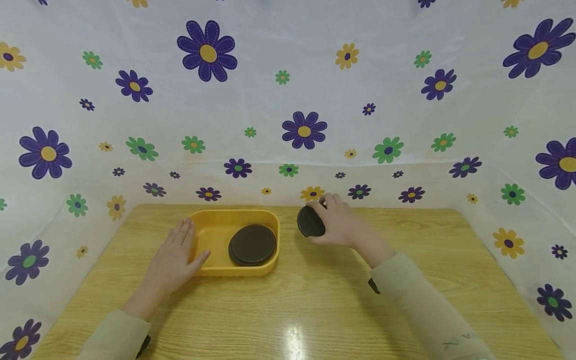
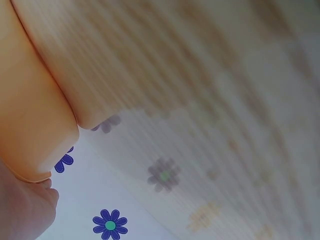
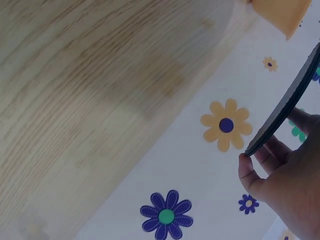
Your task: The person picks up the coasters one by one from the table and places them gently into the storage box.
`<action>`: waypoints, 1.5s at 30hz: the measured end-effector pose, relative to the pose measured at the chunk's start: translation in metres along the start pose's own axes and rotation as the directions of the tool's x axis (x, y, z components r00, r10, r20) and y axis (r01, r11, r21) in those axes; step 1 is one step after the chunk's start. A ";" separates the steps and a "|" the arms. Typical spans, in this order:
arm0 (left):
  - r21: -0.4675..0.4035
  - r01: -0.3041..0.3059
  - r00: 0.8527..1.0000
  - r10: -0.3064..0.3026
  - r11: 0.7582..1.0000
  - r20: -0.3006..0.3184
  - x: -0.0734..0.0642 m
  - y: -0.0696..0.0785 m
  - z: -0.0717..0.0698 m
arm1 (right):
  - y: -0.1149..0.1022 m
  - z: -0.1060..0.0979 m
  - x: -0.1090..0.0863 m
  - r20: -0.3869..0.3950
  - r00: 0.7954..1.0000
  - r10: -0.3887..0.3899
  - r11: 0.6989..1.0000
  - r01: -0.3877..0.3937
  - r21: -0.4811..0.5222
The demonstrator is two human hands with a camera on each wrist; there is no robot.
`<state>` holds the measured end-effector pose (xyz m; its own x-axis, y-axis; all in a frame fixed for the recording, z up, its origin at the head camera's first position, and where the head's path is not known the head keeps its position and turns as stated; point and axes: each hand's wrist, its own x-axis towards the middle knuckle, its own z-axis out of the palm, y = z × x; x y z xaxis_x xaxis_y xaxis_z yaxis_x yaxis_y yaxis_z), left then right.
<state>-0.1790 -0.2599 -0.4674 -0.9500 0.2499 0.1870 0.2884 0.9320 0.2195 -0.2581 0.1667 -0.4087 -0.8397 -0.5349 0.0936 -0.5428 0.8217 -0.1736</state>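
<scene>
A thin, round black coaster is pinched between the thumb and fingers of my right hand, held tilted above the table to the right of the yellow tray. The right wrist view shows this coaster nearly edge-on, with fingertips behind its lower edge. My left hand rests along the tray's left rim, fingers straight and thumb spread over the near left corner. Inside the tray, at its right end, dark round coasters lie stacked and slightly offset. The left wrist view catches the tray's yellow wall close up.
The wood-grain table reaches back to a white flower-print cloth, which also hangs along the left and right sides. The tray stands near the table's far edge.
</scene>
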 end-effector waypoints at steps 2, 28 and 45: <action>0.001 0.000 1.000 0.000 1.000 0.001 0.000 0.000 0.000 | -0.006 0.001 0.003 0.002 1.000 -0.017 1.000 0.017 -0.002; -0.001 -0.002 1.000 0.002 1.000 -0.008 -0.001 0.001 -0.002 | -0.078 0.010 0.042 0.032 0.985 -0.171 0.985 0.171 -0.007; -0.002 0.012 1.000 -0.012 1.000 0.013 -0.001 0.001 -0.003 | -0.121 0.025 0.064 0.110 0.971 -0.211 0.972 0.221 -0.082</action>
<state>-0.1775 -0.2600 -0.4647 -0.9550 0.2418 0.1716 0.2768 0.9346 0.2233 -0.2462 0.0282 -0.4066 -0.6992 -0.7146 0.0194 -0.7140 0.6968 -0.0677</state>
